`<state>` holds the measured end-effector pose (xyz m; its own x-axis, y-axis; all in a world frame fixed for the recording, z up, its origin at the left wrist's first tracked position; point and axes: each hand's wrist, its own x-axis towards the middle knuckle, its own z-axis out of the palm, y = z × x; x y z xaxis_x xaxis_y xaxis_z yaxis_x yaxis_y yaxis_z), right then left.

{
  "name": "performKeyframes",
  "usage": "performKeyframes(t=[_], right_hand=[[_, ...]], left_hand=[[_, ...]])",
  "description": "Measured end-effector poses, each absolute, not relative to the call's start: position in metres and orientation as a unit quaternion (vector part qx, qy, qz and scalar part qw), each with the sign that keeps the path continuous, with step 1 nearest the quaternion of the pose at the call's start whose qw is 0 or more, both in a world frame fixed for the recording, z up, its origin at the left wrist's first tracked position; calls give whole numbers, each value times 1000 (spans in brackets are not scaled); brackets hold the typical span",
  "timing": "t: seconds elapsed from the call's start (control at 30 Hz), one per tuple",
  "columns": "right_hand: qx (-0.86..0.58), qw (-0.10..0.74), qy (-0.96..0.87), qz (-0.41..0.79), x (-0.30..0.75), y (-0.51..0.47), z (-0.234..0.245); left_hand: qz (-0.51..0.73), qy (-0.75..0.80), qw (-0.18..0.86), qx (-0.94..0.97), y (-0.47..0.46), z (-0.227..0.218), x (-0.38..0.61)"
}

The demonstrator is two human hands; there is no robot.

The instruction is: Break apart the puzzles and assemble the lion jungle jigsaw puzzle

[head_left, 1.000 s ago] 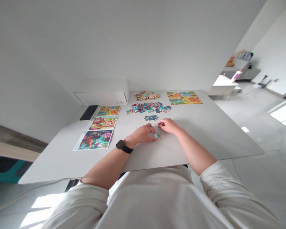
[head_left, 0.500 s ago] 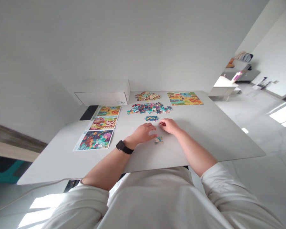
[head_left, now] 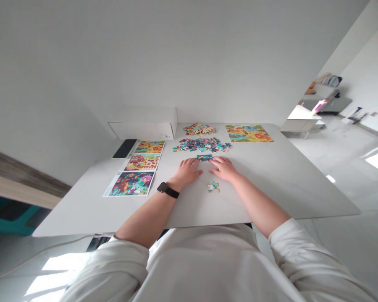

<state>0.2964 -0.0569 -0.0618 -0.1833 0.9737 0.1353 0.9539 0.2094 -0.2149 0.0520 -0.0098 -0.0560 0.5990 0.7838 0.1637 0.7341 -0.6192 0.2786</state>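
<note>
Two hands released: left hand (head_left: 186, 172) and right hand (head_left: 224, 168) flat on table (head_left: 286, 188) | jigsaw strip (head_left: 204, 157) just ahead | loose pieces (head_left: 201, 145) beyond

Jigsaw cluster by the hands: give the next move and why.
Probably the right hand should slide the jigsaw cluster up to the joined strip: the cluster lies untouched just below that hand, and the strip sits just above it and the left hand.
</note>
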Motion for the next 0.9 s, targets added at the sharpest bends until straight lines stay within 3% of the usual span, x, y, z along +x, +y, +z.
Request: performKeyframes(t=[0.53, 0.9], right_hand=[[-622, 128, -772, 21, 296, -54, -65], [-636, 209, -733, 116, 324, -35, -65]], left_hand=[[130, 440, 82, 885, -14, -57, 57], [398, 509, 308, 698, 40, -54, 38]])
